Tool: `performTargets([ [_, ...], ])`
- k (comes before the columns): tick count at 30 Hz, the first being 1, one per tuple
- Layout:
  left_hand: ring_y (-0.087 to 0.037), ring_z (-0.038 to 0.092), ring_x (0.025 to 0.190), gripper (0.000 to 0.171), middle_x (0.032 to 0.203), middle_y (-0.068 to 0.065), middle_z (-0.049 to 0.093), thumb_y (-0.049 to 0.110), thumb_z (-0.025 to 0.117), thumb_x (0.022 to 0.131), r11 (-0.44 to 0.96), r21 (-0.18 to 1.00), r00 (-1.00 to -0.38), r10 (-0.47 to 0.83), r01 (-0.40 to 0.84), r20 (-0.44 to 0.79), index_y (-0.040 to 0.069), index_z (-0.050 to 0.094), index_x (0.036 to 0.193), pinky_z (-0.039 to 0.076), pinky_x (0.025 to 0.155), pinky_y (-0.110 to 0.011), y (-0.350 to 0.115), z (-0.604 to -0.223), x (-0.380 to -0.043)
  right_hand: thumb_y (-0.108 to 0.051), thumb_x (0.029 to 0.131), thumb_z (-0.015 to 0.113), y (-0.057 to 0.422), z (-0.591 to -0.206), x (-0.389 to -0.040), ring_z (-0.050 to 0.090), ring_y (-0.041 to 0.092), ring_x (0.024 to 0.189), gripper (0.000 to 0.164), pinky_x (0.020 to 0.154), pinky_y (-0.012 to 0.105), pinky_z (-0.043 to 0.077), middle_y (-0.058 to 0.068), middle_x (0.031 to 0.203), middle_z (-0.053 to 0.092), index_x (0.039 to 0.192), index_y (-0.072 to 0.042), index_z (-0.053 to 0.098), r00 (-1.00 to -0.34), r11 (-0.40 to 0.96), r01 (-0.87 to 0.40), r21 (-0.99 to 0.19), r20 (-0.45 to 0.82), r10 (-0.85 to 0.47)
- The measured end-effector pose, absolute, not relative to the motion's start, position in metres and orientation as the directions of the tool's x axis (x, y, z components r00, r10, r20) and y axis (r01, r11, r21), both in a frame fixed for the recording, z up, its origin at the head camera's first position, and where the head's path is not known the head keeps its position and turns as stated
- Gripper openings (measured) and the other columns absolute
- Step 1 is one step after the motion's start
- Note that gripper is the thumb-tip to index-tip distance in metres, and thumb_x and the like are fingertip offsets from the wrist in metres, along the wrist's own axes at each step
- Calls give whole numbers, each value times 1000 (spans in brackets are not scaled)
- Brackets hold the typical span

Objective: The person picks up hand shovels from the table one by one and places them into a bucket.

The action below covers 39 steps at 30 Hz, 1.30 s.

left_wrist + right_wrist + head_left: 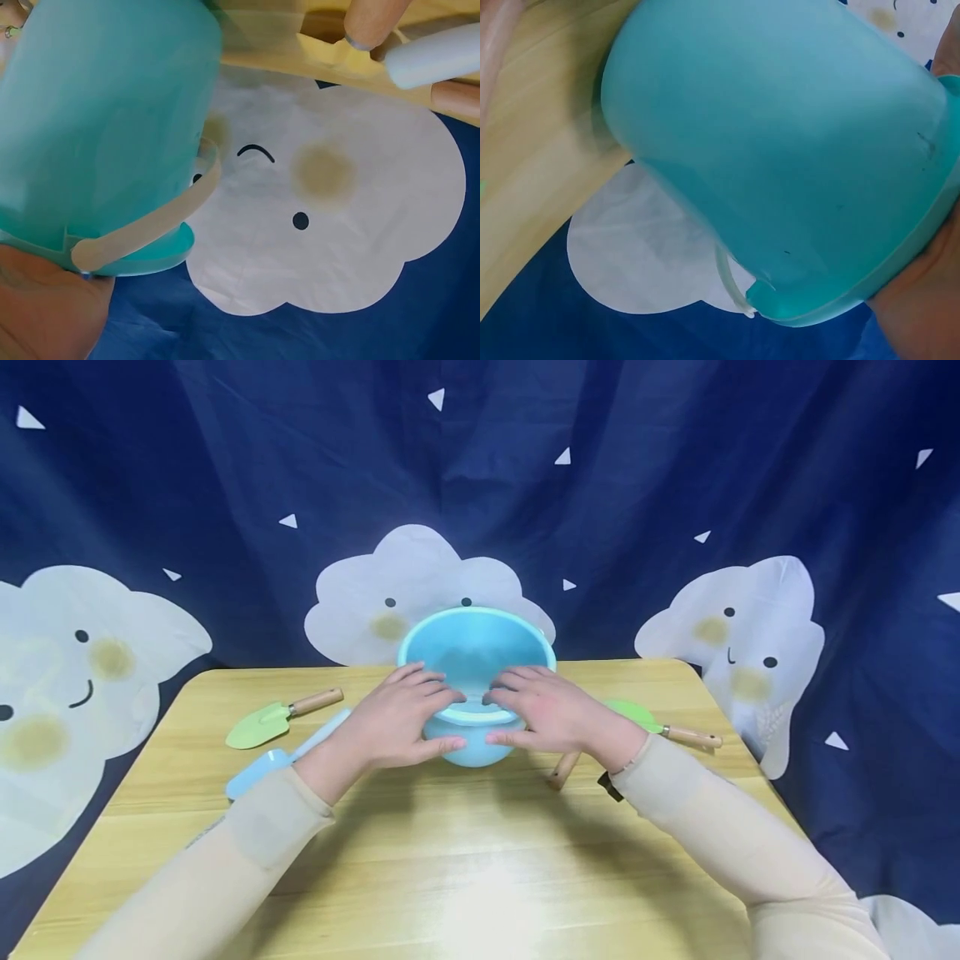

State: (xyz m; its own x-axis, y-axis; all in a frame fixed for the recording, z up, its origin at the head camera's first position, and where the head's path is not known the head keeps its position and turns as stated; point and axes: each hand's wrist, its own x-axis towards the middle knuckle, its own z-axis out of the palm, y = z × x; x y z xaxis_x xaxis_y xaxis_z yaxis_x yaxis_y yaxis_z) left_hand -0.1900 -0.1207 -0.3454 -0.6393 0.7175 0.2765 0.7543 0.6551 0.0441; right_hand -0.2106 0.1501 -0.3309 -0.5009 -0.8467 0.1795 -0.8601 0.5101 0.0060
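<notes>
A light blue bucket (pixel 474 745) stands over the middle of the table, its open mouth showing to the head view. My left hand (pixel 401 714) grips the rim on the left side, fingers over the edge and thumb along the outer wall. On the right side, my right hand (pixel 547 710) holds the same rim in a like way, the two thumbs pointing at each other. A pale carrying handle (pixel 150 225) hangs against the bucket's outer wall in the left wrist view. The palms are mostly hidden in both wrist views.
Left on the wooden table (pixel 450 843) lie a green trowel (pixel 258 725) and a light blue shovel (pixel 258 772). A yellow tool (pixel 341 56) shows in the left wrist view. At right are a green-headed tool (pixel 693 737) and another wooden handle (pixel 562 771). A blue curtain (pixel 495 485) hangs behind.
</notes>
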Motion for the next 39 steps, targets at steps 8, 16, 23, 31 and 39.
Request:
performTargets([
  [8, -24, 60, 100, 43, 99, 0, 68, 53, 49, 99, 610, 25, -571, 726, 792, 382, 13, 65, 105, 36, 105, -45, -121, -353, -194, -72, 98, 25, 148, -339, -217, 42, 13, 64, 65, 64, 32, 40, -7, 71, 44, 84, -16, 55, -447, 469, -883, 21, 265, -854],
  [16, -19, 51, 80, 44, 80, 1, 59, 53, 45, 100, 620, 47, -585, 710, 783, 391, 13, 58, 88, 39, 90, -41, -119, -359, -197, -71, 98, 19, 146, -351, -222, 30, 8, 51, 66, 49, 26, 27, -9, 60, 34, 70, -19, 47, -427, 475, -878, 54, 357, -831],
  [23, -19, 48, 76, 45, 76, 3, 51, 54, 44, 100, 627, 39, -588, 706, 778, 395, 13, 55, 85, 38, 84, -40, -117, -359, -199, -69, 99, 19, 143, -356, -223, 25, 8, 48, 66, 47, 26, 22, -9, 57, 31, 64, -18, 42, -393, 482, -871, 97, 454, -800],
  [31, -20, 47, 74, 58, 75, 2, 50, 62, 31, 102, 623, 35, -580, 705, 782, 408, 12, 54, 84, 37, 82, -40, -118, -359, -200, -69, 98, 17, 140, -360, -224, 25, 8, 47, 66, 45, 26, 21, -8, 55, 31, 62, -18, 38, -381, 501, -856, 129, 499, -778],
  [39, -19, 45, 72, 63, 73, 3, 48, 65, 23, 102, 625, 33, -581, 704, 780, 408, 13, 52, 82, 35, 80, -39, -117, -359, -200, -68, 98, 18, 140, -360, -224, 25, 9, 46, 65, 45, 27, 22, -8, 54, 31, 61, -18, 37, -372, 497, -857, 131, 509, -776],
])
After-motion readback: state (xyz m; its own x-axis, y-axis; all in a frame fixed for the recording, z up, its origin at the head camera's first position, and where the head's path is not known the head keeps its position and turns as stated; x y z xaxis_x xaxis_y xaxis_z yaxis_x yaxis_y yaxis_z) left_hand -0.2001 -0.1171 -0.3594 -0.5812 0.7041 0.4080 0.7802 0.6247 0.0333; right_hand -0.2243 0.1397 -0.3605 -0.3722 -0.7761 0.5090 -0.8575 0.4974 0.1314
